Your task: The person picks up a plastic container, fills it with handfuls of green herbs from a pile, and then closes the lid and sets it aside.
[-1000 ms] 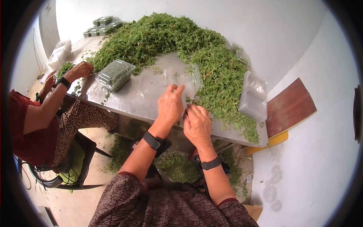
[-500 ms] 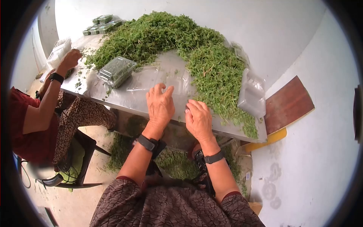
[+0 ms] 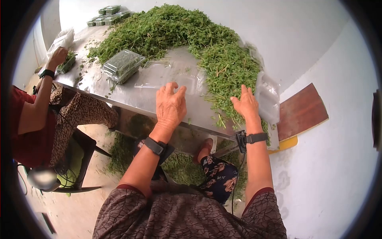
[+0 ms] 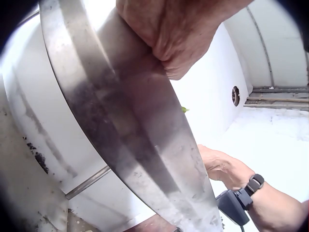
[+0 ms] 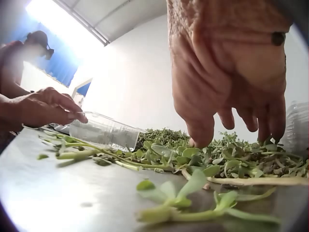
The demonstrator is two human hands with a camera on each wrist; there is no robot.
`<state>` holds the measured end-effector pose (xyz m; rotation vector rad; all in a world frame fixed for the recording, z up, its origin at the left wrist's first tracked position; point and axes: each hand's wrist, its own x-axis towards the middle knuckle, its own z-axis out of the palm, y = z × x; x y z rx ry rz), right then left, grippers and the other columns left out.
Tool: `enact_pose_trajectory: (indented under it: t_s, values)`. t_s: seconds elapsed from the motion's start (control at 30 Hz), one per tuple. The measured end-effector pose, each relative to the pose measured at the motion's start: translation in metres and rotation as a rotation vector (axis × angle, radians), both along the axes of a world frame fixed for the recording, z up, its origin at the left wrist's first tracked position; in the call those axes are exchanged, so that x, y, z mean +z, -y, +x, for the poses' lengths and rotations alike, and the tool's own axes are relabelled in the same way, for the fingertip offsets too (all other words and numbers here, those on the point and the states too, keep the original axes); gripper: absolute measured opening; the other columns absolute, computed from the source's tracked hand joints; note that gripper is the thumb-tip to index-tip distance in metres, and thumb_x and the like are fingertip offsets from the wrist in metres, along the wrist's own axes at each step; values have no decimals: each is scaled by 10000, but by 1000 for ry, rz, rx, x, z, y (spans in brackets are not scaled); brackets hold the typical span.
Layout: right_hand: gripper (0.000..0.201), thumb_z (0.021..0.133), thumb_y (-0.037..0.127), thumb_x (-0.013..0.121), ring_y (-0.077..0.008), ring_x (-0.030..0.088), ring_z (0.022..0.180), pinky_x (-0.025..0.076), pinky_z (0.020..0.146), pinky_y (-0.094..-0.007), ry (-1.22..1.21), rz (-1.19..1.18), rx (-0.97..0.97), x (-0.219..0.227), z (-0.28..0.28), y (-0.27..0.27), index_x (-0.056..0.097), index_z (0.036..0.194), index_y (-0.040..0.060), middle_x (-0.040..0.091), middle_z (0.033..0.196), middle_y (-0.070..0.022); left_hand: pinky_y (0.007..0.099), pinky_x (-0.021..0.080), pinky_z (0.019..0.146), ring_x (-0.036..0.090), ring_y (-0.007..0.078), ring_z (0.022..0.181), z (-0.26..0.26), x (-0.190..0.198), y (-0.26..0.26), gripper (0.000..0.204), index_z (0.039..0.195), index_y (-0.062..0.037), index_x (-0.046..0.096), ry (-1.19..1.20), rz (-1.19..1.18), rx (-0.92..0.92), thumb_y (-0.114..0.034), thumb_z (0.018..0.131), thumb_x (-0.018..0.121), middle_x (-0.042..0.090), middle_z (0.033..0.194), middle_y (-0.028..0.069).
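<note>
My left hand is at the table's near side, thumb and fingertips pinching the rim of a clear plastic container. Its transparent walls lie flat on the metal in the head view. Over the right end of the leafy greens is my right hand, thumb spread wide from the fingers. The right wrist view shows those fingers pointing down, tips right at the leaves. Loose stems lie on the metal in front of it. The left wrist view mostly shows the table's underside and edge.
A lidded box of greens stands left of my left hand. Stacked clear containers sit at the right edge. Small filled boxes are at the back left. Another person's hand works at the left end. A brown board leans right.
My right hand has moved right, away from beside my left hand, to the greens, and its fingers have spread. My left hand moved slightly left. The other person's hand moved left and down.
</note>
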<state>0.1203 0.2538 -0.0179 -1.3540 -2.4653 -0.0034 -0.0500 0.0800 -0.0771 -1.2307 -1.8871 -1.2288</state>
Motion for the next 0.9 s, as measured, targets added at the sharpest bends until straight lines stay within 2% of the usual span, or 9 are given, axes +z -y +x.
enact_pose_trajectory:
  t_s: [0.2,0.27,0.37,0.5,0.63,0.67,0.7,0.8,0.9]
  values:
    - [426,755,223,688,-344,598,1036,470,890,-408,40,-92,8,5,-7,-22,610,1137,50,647,1066,-193,388,397,778,498,294,862,1,2,0,250,942,-95,631,19,-13,-15,-10,709,601,524,992,100]
    - [242,738,163,696,-310,651,835,505,756,-388,-136,-36,83,-1,-9,-29,678,942,34,680,855,-162,383,410,801,524,297,872,3,6,3,247,958,-76,646,46,-32,-21,20,734,604,525,966,108]
    - [178,722,115,710,-262,632,700,489,667,-373,-502,-234,174,2,-14,-54,688,874,25,662,760,-155,383,411,790,526,296,862,2,5,2,247,959,-75,647,37,-22,-30,18,734,607,524,963,107]
    - [174,708,86,720,-249,599,616,473,633,-367,-642,-134,183,33,-25,-70,690,870,30,657,738,-149,383,411,787,528,294,851,3,5,3,247,959,-74,648,48,-18,-45,18,734,607,523,962,104]
    - [360,755,277,706,-286,647,782,486,736,-389,-203,-113,68,50,-31,-69,674,1044,65,675,837,-159,378,414,794,531,290,845,3,5,4,258,956,-76,649,58,-16,-47,23,722,607,530,962,101]
    - [543,778,384,677,-297,613,1025,464,881,-388,-103,-212,46,53,-32,-70,588,1231,98,647,1083,-179,376,415,798,531,288,846,3,5,3,261,955,-77,649,55,-5,-53,24,717,608,533,963,100]
    - [543,778,384,677,-297,613,1025,464,881,-388,-102,-211,49,50,-35,-73,588,1231,98,647,1083,-179,376,415,798,531,288,846,3,6,3,261,955,-77,649,55,-4,-50,24,717,608,533,963,100]
    - [773,785,494,642,-320,399,1305,323,1079,-391,-25,-320,81,37,-42,-85,399,1400,94,387,1426,-195,376,416,800,532,287,848,3,8,4,262,949,-78,647,72,-28,-48,25,710,611,538,964,101]
    - [809,772,511,651,-333,387,1310,323,1076,-419,75,-242,20,27,-50,-85,378,1413,100,342,1454,-195,378,418,798,533,287,852,4,9,5,255,944,-78,645,72,-33,-58,22,711,613,538,964,100]
